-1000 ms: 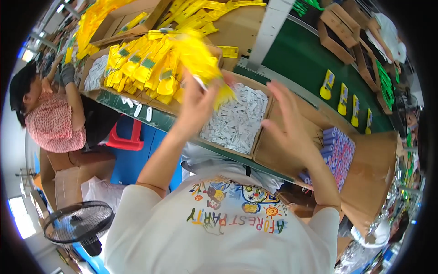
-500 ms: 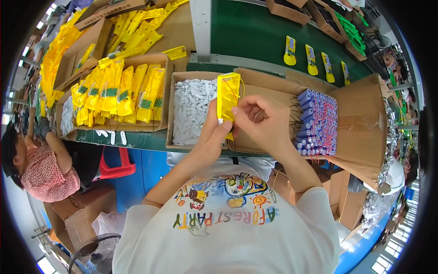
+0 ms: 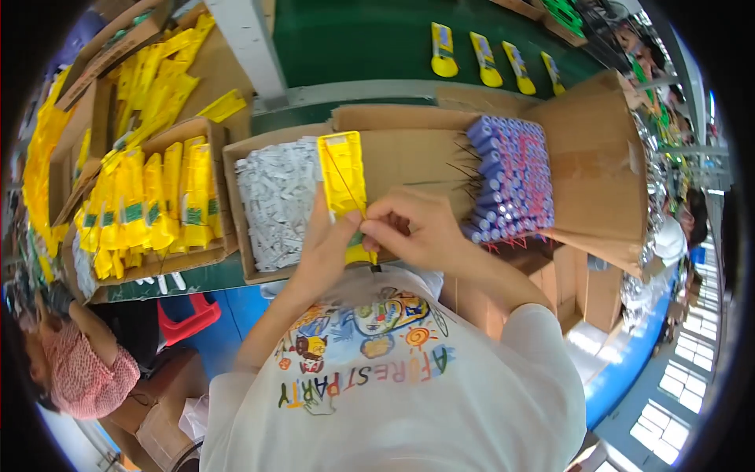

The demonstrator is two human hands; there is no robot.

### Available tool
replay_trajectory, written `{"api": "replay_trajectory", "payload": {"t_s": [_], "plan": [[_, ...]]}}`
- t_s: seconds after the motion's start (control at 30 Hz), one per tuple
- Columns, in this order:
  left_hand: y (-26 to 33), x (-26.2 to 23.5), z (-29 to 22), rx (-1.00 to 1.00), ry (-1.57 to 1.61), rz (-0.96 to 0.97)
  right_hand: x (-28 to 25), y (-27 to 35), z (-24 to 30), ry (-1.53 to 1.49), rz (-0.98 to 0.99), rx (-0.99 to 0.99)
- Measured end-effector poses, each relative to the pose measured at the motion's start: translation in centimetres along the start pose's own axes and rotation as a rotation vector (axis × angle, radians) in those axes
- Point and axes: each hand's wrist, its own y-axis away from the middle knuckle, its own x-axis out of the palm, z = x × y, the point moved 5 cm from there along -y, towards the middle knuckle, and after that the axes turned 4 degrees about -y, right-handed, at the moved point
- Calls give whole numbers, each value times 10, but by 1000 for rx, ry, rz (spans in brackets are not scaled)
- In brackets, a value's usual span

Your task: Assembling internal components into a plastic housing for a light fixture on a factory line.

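My left hand (image 3: 321, 244) is closed round a long yellow plastic housing (image 3: 343, 169), its hollow ribbed side facing up. A thin wire (image 3: 348, 189) slants across the hollow toward my fingertips. At the housing's near half, my right hand (image 3: 417, 230) has thumb and forefinger pinched together on the wire. Part of a green circuit board shows near the fingers, mostly hidden by them. Just left of the housing lie small white plastic parts (image 3: 275, 197) in a cardboard box. Purple battery cells (image 3: 515, 177) with loose wires stand packed to the right of my right hand.
On the left, a cardboard box (image 3: 228, 208) holds yellow housings (image 3: 157, 197) with green boards. Several finished-looking yellow pieces (image 3: 486, 59) lie on the green bench (image 3: 354, 47). A grey post (image 3: 248, 51) rises behind the boxes. A co-worker (image 3: 86, 370) sits at far left.
The view has shifted, so the bench things sit further left and the far pieces higher. My hands have turned the housing's hollow more upward, and my right fingers have moved down toward its near half.
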Motion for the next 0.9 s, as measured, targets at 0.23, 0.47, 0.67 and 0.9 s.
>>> {"api": "replay_trajectory", "payload": {"t_s": [0.23,0.47,0.67,0.9], "plan": [[-4,17,-1,31,73,262,-57,-6,-25,160,73,176],[2,21,5,206,-184,170,2,20,-14,-320,-16,451],[-1,18,6,32,-122,37,-10,27,-6,390,-47,-123],[6,22,8,11,27,249,-113,27,-81,1176,331,128]]}}
